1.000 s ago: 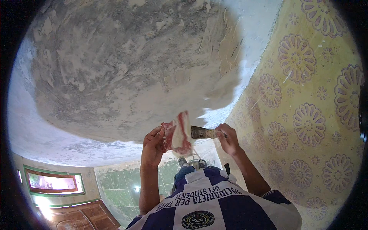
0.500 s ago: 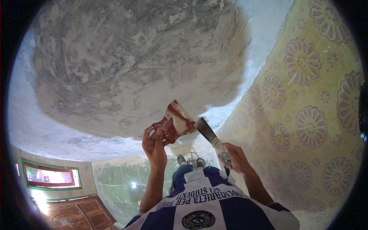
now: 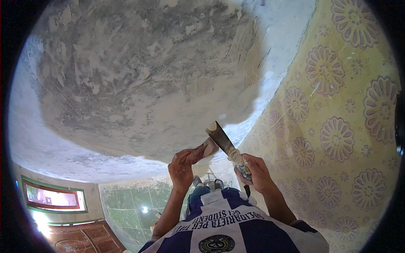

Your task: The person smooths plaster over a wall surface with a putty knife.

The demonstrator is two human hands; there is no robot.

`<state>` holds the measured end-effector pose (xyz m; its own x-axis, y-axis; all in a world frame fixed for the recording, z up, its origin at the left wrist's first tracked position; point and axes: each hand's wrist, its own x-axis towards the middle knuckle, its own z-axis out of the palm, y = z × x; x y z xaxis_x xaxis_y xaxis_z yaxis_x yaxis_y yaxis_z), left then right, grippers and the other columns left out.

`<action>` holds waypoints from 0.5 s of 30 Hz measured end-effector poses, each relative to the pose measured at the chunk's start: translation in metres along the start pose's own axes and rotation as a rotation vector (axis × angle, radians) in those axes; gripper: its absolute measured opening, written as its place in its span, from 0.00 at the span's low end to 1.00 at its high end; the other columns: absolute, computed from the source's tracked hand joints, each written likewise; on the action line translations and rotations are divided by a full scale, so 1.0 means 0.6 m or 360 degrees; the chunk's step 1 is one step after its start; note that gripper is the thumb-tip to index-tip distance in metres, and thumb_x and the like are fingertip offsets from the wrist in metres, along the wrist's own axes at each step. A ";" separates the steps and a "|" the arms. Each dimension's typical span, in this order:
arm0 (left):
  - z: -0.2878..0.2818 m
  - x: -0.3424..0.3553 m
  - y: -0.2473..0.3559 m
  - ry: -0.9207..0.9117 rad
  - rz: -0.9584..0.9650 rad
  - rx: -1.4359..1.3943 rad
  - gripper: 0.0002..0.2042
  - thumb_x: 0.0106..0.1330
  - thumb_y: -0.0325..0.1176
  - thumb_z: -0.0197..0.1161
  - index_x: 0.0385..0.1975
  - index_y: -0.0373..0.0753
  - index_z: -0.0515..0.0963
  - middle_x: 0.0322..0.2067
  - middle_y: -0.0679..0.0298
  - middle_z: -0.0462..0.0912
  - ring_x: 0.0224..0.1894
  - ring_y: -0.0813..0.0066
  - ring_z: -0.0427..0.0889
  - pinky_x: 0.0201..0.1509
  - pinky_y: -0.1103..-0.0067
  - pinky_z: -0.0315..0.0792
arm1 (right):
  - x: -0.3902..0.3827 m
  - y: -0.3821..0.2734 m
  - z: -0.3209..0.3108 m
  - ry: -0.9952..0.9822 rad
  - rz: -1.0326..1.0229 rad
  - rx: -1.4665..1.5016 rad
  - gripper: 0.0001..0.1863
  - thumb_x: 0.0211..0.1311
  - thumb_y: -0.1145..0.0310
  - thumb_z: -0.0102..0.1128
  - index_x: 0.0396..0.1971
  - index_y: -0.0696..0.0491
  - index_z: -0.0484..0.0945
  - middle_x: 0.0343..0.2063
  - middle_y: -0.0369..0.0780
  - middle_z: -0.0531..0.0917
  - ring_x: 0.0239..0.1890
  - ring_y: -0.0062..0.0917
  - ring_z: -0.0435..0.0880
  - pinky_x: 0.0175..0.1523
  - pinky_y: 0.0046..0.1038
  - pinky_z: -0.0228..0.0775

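My left hand (image 3: 181,170) is closed on a dark red flat spreader (image 3: 201,152) smeared with pale putty, now tilted nearly edge-on. In my right hand (image 3: 258,173) is a putty knife (image 3: 222,139), gripped by its putty-crusted handle. The knife's blade points up and left, with a dab of pale putty (image 3: 213,125) at its tip. It passes in front of the spreader's right end; whether the two touch I cannot tell. Both tools are in front of the wall's grey, patchily skimmed area (image 3: 147,84).
To the right stands a yellowish wall (image 3: 312,168) with purple flower patterns, meeting the skimmed wall along a pale strip. Green tiles (image 3: 139,200), a green-framed window (image 3: 55,196) and a brown wooden door (image 3: 88,238) lie at lower left. My shoes (image 3: 218,184) show below the hands.
The spreader has turned from showing its broad face to nearly edge-on. The knife blade has moved up and left across its end, and putty now shows at the blade's tip.
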<state>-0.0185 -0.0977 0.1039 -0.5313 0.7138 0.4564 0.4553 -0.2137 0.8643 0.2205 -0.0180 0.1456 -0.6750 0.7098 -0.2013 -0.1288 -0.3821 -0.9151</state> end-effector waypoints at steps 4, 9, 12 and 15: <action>-0.007 -0.013 -0.004 0.0049 -0.0473 -0.0682 0.13 0.70 0.27 0.60 0.51 0.30 0.72 0.45 0.52 0.84 0.42 0.69 0.85 0.39 0.75 0.82 | 0.022 -0.027 0.000 0.0008 -0.0310 0.0387 0.24 0.74 0.50 0.43 0.47 0.59 0.72 0.23 0.38 0.76 0.16 0.16 0.67 0.19 0.19 0.56; -0.032 -0.020 -0.031 0.0166 -0.0730 -0.0822 0.12 0.72 0.30 0.58 0.52 0.34 0.72 0.39 0.55 0.86 0.36 0.74 0.86 0.36 0.75 0.84 | 0.066 -0.059 -0.025 0.0174 -0.0944 0.0327 0.34 0.73 0.50 0.42 0.66 0.62 0.61 0.34 0.41 0.77 0.24 0.17 0.71 0.25 0.20 0.60; -0.038 -0.022 -0.033 0.0153 -0.0813 -0.0835 0.12 0.72 0.30 0.58 0.51 0.34 0.72 0.39 0.55 0.86 0.35 0.74 0.86 0.34 0.75 0.84 | 0.104 -0.070 -0.024 0.0696 -0.1233 -0.0398 0.31 0.76 0.57 0.41 0.69 0.63 0.55 0.44 0.45 0.73 0.34 0.24 0.73 0.36 0.25 0.66; -0.034 -0.023 -0.026 0.0158 -0.0798 -0.0821 0.11 0.72 0.30 0.58 0.50 0.35 0.73 0.38 0.56 0.87 0.34 0.75 0.86 0.32 0.76 0.84 | 0.158 -0.063 -0.045 0.0997 -0.1563 -0.1108 0.30 0.77 0.63 0.40 0.70 0.65 0.52 0.51 0.52 0.68 0.48 0.36 0.69 0.55 0.38 0.61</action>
<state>-0.0329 -0.1183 0.0883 -0.6610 0.7500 -0.0250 -0.2420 -0.1816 0.9531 0.1812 0.0797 0.1516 -0.0525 0.7332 0.6780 0.1549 0.6767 -0.7198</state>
